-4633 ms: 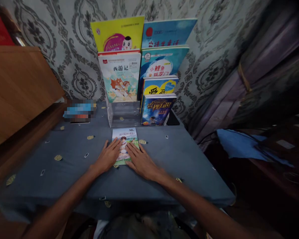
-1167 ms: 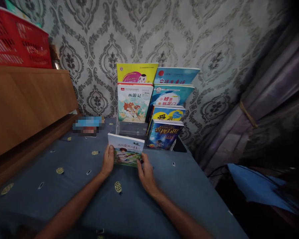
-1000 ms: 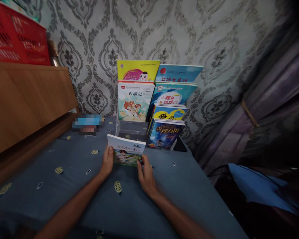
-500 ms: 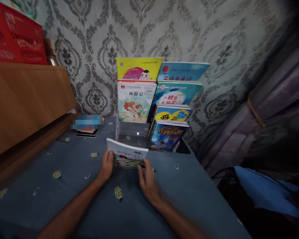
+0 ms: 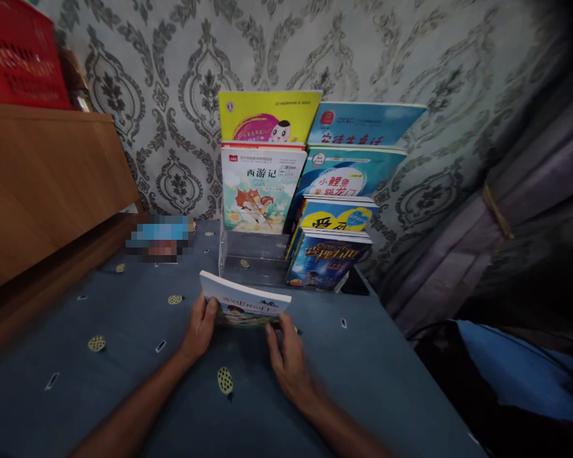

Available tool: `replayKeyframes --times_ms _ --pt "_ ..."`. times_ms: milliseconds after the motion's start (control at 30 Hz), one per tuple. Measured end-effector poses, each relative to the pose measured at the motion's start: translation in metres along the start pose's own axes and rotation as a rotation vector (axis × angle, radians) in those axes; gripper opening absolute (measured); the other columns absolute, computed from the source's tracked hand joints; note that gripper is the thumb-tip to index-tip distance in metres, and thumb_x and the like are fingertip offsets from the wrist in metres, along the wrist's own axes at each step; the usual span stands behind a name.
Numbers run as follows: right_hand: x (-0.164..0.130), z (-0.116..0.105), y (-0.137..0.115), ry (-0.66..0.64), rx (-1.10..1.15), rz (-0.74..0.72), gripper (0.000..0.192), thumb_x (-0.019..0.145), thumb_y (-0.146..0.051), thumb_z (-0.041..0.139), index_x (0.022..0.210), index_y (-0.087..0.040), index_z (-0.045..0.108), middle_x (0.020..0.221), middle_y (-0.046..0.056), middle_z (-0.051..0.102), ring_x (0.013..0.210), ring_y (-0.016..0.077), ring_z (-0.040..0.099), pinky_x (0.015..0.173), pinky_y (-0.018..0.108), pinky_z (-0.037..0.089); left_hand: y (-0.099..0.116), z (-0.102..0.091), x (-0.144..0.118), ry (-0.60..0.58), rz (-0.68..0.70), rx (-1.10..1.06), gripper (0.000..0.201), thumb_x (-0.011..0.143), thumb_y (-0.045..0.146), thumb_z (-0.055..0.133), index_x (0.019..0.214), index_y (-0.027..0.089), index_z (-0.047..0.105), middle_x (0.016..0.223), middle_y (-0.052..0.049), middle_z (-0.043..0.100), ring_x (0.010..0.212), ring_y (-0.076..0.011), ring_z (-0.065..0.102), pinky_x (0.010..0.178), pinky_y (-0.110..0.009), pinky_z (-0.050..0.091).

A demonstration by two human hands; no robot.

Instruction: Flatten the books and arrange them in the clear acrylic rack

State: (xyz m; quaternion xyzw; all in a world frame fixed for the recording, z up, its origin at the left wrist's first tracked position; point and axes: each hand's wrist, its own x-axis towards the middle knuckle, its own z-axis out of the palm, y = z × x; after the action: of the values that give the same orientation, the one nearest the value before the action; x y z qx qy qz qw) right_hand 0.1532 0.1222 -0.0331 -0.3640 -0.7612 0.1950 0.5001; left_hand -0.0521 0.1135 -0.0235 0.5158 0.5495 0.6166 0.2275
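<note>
A thin paperback book (image 5: 246, 306) with a pale blue and green cover is held tilted back above the blue cloth. Its left edge is gripped by my left hand (image 5: 201, 324), thumb on the cover. My right hand (image 5: 286, 356) is closed on the book's right edge, with the lower fingers partly hidden. Just beyond it stands a clear tiered book rack (image 5: 248, 254). On the rack's left side are a white book (image 5: 262, 191) and a yellow book (image 5: 267, 114) behind it; several books, among them a dark blue one (image 5: 327, 261), fill the right side.
Blurred-out books (image 5: 160, 235) lie stacked at the left by a wooden cabinet (image 5: 52, 191), with a red basket (image 5: 21, 57) on top. A dark flat object (image 5: 356, 282) lies right of the rack. A curtain (image 5: 496, 216) hangs at the right; patterned wallpaper is behind.
The view has shifted and come closer to the rack. The book tips back further, so its top edge shows more and its cover less. Both hands keep their hold.
</note>
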Motion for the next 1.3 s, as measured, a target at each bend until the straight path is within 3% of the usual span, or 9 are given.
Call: replayKeyframes --times_ms 233,533,733,900,1100,1300 --pt "0.002 -0.003 -0.005 0.011 0.009 -0.021 0.025 0.102 -0.026 0.041 0.124 -0.025 0.054 0.105 0.008 0.068 0.091 0.0225 0.068 0.079 0.037 0.058 0.005 -0.002 0.000 -0.041 0.065 0.017 0.040 0.094 0.054 0.046 0.101 0.019 0.063 0.092 -0.005 0.070 0.088 -0.0208 0.063 0.081 -0.029 0.051" --pt "0.000 -0.001 0.000 0.066 0.018 -0.086 0.029 0.101 -0.021 0.045 0.129 -0.024 0.053 0.103 0.008 0.068 0.091 0.0214 0.068 0.079 0.035 0.059 0.012 -0.004 0.000 -0.034 0.110 0.148 0.046 0.093 0.061 0.041 0.096 0.020 0.062 0.085 -0.005 0.068 0.082 -0.0222 0.062 0.076 -0.033 0.052" --pt "0.001 -0.003 -0.003 0.072 0.025 -0.094 0.030 0.100 -0.018 0.046 0.128 -0.025 0.054 0.106 0.007 0.068 0.094 0.0208 0.068 0.083 0.035 0.058 0.004 -0.007 0.000 -0.039 0.193 0.203 0.042 0.096 0.057 0.039 0.095 0.021 0.061 0.088 -0.006 0.068 0.082 -0.0222 0.062 0.076 -0.034 0.051" --pt "0.002 -0.006 -0.003 0.069 0.040 -0.082 0.031 0.100 -0.017 0.046 0.128 -0.026 0.056 0.114 0.008 0.069 0.103 0.0213 0.068 0.091 0.038 0.058 0.000 -0.008 0.001 -0.038 0.283 0.274 0.040 0.096 0.054 0.041 0.107 0.020 0.060 0.102 -0.009 0.067 0.098 -0.0250 0.063 0.089 -0.040 0.050" --pt "0.002 -0.007 0.008 0.112 0.026 -0.148 0.041 0.099 -0.014 0.044 0.137 -0.026 0.049 0.128 0.010 0.064 0.121 0.0225 0.061 0.102 0.044 0.053 0.005 -0.008 0.005 -0.070 0.421 0.310 0.029 0.097 0.043 0.046 0.114 0.021 0.056 0.098 -0.006 0.062 0.094 -0.0233 0.060 0.086 -0.039 0.049" --pt "0.018 -0.012 0.007 0.105 0.056 -0.201 0.039 0.099 -0.017 0.040 0.136 -0.025 0.050 0.136 0.013 0.057 0.129 0.0254 0.055 0.106 0.050 0.048 0.010 -0.008 0.006 -0.087 0.541 0.265 0.039 0.096 0.035 0.050 0.132 0.022 0.046 0.113 -0.009 0.059 0.106 -0.0239 0.059 0.093 -0.041 0.049"
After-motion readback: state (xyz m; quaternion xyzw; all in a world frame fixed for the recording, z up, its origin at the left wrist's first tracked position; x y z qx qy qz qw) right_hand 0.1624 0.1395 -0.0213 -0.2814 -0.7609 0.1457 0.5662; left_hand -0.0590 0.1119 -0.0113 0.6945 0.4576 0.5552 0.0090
